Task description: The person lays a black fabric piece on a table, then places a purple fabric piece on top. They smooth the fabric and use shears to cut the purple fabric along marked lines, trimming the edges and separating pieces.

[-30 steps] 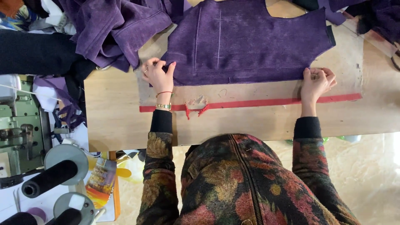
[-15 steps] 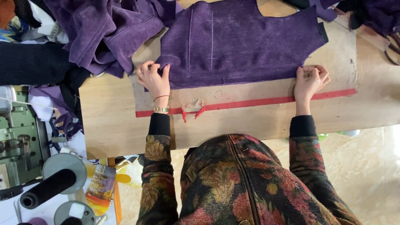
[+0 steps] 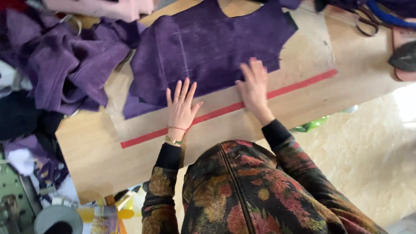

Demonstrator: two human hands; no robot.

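Both hands lie flat with fingers spread, gripping nothing: left hand (image 3: 181, 108) and right hand (image 3: 253, 89) have moved inward from the corners onto the purple fabric panel's (image 3: 208, 47) near edge. Panel lies spread on the wooden table (image 3: 95, 160), just beyond the red tape line (image 3: 299, 84), so pressing or smoothing now, not edge-pinching.

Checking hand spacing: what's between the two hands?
Head view: the purple fabric's lower edge and bare board lie between left hand and right hand, red tape just below.

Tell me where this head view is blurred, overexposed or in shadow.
Head view: right hand slightly motion-blurred on the purple fabric piece; left hand sharper; floor at the right edge washed out by glare; dark clothes pile at left loses detail in shadow.
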